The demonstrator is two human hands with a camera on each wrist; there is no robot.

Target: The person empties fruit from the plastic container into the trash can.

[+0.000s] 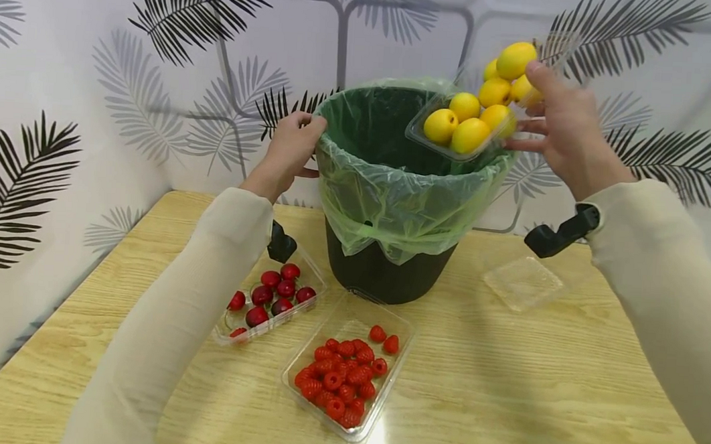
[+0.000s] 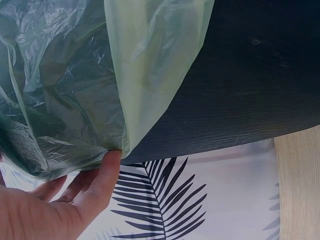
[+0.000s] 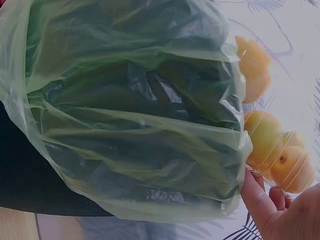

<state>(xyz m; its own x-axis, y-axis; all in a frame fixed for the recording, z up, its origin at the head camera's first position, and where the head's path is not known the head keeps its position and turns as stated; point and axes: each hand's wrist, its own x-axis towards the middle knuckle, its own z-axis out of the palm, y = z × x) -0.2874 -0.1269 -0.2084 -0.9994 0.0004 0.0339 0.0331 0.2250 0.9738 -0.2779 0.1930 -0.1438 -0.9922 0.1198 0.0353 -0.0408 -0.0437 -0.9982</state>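
Observation:
A dark waste bin (image 1: 383,270) stands on the table, lined with a translucent green bag (image 1: 413,201) folded over its rim. My left hand (image 1: 289,148) grips the lined rim on the left; in the left wrist view, its thumb lies on the bag's edge. Above the rim's right side, my right hand (image 1: 568,129) holds a clear plastic box (image 1: 450,151) tilted down toward the bin's mouth. Several smooth yellow fruits (image 1: 470,135) are in the box. In the right wrist view, the bag (image 3: 140,135) hides part of the box, and fingertips touch its underside.
Left of the bin's base, a clear box (image 1: 278,320) contains dark red cherries (image 1: 262,295), partly behind my left sleeve. In front, another clear box (image 1: 356,436) contains raspberries (image 1: 341,375). A clear plastic piece (image 1: 524,283) lies at right. A patterned wall (image 1: 299,38) rises behind.

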